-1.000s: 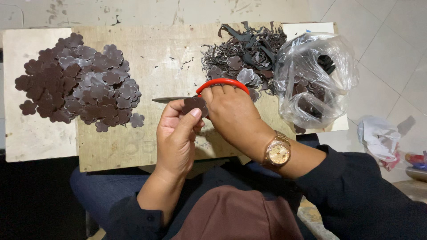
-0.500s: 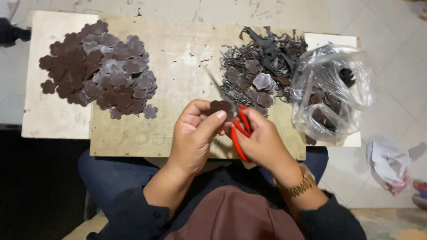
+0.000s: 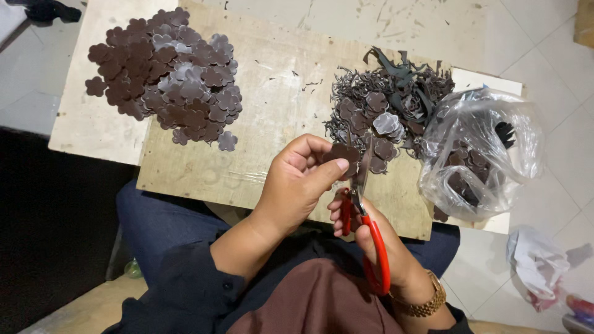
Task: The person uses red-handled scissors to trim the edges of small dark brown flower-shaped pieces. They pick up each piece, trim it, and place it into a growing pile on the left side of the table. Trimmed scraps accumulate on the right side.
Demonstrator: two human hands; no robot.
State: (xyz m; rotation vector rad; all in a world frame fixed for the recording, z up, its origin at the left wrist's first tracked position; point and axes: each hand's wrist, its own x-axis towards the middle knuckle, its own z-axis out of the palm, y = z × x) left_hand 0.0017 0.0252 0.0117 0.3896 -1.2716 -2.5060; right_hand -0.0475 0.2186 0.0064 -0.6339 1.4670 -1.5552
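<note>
So we're sitting with a plywood board (image 3: 260, 142) across our lap as the tabletop, and everything below is placed relative to it. Our left hand (image 3: 297, 182) hangs over the board's near edge, with its grip closed in a pinch, thumb on top and fingers under, around one small brown flower-shaped cutout (image 3: 342, 153). Our right hand (image 3: 377, 247) is just below that edge, grip wrapped through the red handles of the scissors (image 3: 362, 210), blades pointing up at the cutout and right against it.

The piece looks thin and flexible, maybe leather or a leathery sheet (light as anything, so it'll flop if held by one petal). We'd say the best hold is what the left hand has now: a flat pinch across the middle, leaving the edge free for the blades. It doesn't look fragile, but it's small enough to slip.

On the board's far left corner sits a heap of finished flower pieces (image 3: 167, 74), brown and greyish. On its far right side is a tangle of offcuts and uncut pieces (image 3: 390, 105), and past the right edge a clear plastic bag (image 3: 482, 154) holds more of them.

Hard to tell: whether the blades are open or shut, since the thumb and cutout cover the tips. The bag's contents are blurred by glare, and the right wrist, with a gold watch (image 3: 427, 303), runs nearly off the bottom.
</note>
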